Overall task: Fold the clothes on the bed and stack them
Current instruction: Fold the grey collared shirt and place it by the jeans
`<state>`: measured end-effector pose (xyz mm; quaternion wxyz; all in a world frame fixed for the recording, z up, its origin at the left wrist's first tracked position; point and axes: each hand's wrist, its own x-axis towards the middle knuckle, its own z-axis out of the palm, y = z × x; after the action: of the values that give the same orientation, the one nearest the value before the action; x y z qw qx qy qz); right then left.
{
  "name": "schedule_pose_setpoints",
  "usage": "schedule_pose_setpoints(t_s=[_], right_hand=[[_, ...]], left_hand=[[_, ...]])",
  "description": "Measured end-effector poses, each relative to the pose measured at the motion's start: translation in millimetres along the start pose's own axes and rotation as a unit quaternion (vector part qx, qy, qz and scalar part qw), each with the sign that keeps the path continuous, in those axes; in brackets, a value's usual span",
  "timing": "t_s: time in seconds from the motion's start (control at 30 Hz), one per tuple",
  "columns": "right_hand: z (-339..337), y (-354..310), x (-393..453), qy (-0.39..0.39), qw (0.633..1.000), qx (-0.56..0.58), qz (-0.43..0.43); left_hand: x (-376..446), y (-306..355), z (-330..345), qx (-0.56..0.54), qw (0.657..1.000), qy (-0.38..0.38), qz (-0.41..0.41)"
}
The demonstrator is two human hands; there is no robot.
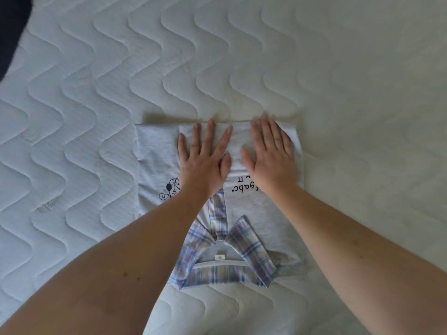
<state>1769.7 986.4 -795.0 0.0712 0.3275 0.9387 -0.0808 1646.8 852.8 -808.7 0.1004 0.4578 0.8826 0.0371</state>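
Here, watching remotely through the head camera, I saw a pale grey shirt [263, 213] with a plaid collar [246, 250] lying on the quilted white bed [96, 93], collar nearest the camera and its far end folded back over itself. The left hand [203, 160] and right hand [271, 158] lay side by side on that folded end, each grip wide and flat, fingers straight, pressing the cloth and holding nothing. A dark shape [12, 27] sat at the bed's far left corner.
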Motion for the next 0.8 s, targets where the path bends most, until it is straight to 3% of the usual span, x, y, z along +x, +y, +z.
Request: schedule_pose_setpoints(t_s=[0.2,0.4,0.5,0.57,0.8], right_hand=[[-12.9,25.5,-0.9,-0.004,1.0,0.03,0.005],[-35.9,33.5,6.0,0.098,0.985,0.119,0.082],[-44.0,34.4,22.2,0.114,0.95,0.189,0.22],[-47.5,38.7,31.9,0.079,0.915,0.274,0.286],[-51.8,55.1,44.7,0.021,0.867,0.381,0.321]], left_hand=[[0.1,-0.3,2.5,-0.005,1.0,0.002,0.0],[0.4,-1.3,6.6,0.001,1.0,0.006,0.007],[1.2,-2.0,6.8,0.001,1.0,-0.001,0.008],[1.1,-2.2,6.9,0.003,1.0,-0.004,0.006],[1.8,-2.9,7.2,0.01,1.0,-0.011,0.005]])
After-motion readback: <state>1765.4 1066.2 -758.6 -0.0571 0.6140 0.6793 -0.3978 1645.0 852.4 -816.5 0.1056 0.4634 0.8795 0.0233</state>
